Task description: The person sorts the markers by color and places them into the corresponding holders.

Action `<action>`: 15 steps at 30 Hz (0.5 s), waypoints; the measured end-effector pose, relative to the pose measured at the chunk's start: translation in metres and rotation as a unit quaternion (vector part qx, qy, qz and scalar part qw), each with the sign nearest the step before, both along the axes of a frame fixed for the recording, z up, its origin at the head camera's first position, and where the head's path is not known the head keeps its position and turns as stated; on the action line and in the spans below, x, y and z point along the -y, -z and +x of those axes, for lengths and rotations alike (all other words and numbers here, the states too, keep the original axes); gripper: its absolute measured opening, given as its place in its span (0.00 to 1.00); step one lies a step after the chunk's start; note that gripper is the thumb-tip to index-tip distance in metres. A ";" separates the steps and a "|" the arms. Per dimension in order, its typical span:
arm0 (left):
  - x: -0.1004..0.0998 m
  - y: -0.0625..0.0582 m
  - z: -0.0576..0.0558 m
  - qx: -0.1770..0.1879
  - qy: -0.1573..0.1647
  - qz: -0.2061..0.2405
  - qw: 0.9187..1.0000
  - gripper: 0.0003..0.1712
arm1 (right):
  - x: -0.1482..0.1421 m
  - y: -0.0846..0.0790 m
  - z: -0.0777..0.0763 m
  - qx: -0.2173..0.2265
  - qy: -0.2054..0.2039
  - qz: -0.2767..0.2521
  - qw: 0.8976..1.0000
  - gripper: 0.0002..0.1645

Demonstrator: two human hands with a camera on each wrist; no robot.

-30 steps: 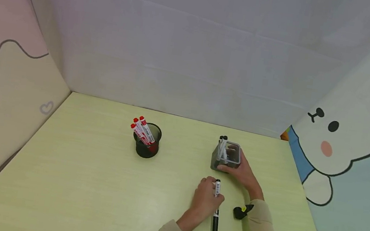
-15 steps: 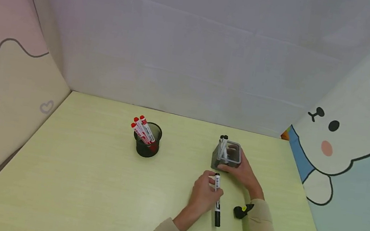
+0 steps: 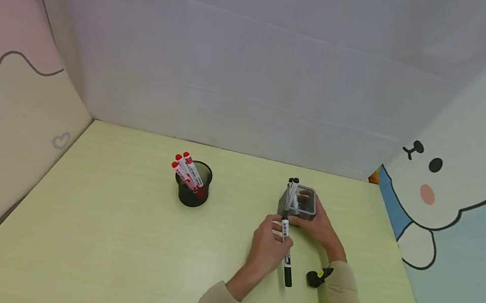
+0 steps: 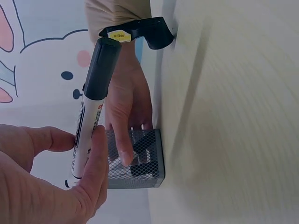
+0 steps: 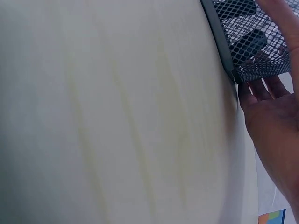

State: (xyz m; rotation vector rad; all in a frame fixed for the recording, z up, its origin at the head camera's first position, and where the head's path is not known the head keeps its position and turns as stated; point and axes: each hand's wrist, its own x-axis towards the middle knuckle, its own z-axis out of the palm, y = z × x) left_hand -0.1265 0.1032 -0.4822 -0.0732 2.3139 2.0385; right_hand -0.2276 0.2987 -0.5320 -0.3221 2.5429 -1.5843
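Note:
My left hand (image 3: 268, 247) pinches a whiteboard marker (image 4: 88, 121) between thumb and fingers. The marker has a white barrel and a black cap, and it is tilted, with the cap end toward me and the far end near the pen holder's front. That square grey mesh pen holder (image 3: 303, 213) stands on the table, gripped from the right side by my right hand (image 3: 323, 231), thumb along the front and the other fingers round the back. Inside it, two white markers (image 3: 293, 194) with black ends lean at the left. The right wrist view shows dark ends through the mesh (image 5: 247, 46).
Left of the pen holder stands a round black mesh cup (image 3: 192, 197) holding three red-capped markers (image 3: 185, 170). A white sheet (image 3: 253, 71) rises behind the pale table (image 3: 121, 238); printed panels flank both sides. A black wrist camera (image 3: 316, 278) sits by the right cuff.
My left hand has raised the marker off the table and carried it forward, toward the pen holder. The right hand and the holder have stayed in place.

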 end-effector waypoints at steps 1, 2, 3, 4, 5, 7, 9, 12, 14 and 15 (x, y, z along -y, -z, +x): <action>0.000 0.000 -0.001 -0.001 -0.001 0.000 1.000 0.29 | 0.002 -0.004 0.002 0.001 -0.001 0.001 1.000 0.54; 0.001 -0.001 -0.002 -0.002 -0.003 -0.002 1.000 0.29 | 0.003 -0.009 0.004 0.000 -0.002 0.001 1.000 0.53; 0.001 -0.001 -0.003 -0.003 -0.004 -0.003 1.000 0.30 | 0.005 -0.013 0.006 -0.001 -0.004 0.003 1.000 0.53; 0.001 -0.002 -0.004 -0.004 -0.004 -0.004 1.000 0.30 | 0.006 -0.017 0.007 0.001 -0.006 0.004 1.000 0.53; 0.001 -0.002 -0.004 -0.005 -0.004 -0.003 1.000 0.30 | 0.007 -0.020 0.009 0.000 -0.007 0.004 1.000 0.52; 0.002 -0.004 -0.006 -0.007 -0.003 -0.001 1.000 0.29 | 0.008 -0.021 0.010 0.001 -0.008 -0.003 1.000 0.52; 0.002 -0.005 -0.008 -0.010 -0.003 0.001 1.000 0.29 | 0.005 -0.013 0.006 -0.004 -0.011 -0.010 1.000 0.52; 0.003 -0.008 -0.010 -0.019 -0.004 0.008 1.000 0.28 | 0.000 0.002 0.000 -0.011 -0.013 -0.022 1.000 0.53; 0.003 -0.009 -0.011 -0.028 -0.005 0.012 1.000 0.27 | -0.003 0.009 -0.004 -0.013 -0.013 -0.021 1.000 0.53; 0.003 -0.011 -0.013 -0.032 -0.005 0.013 0.999 0.27 | -0.003 0.010 -0.004 -0.011 -0.012 -0.024 1.000 0.52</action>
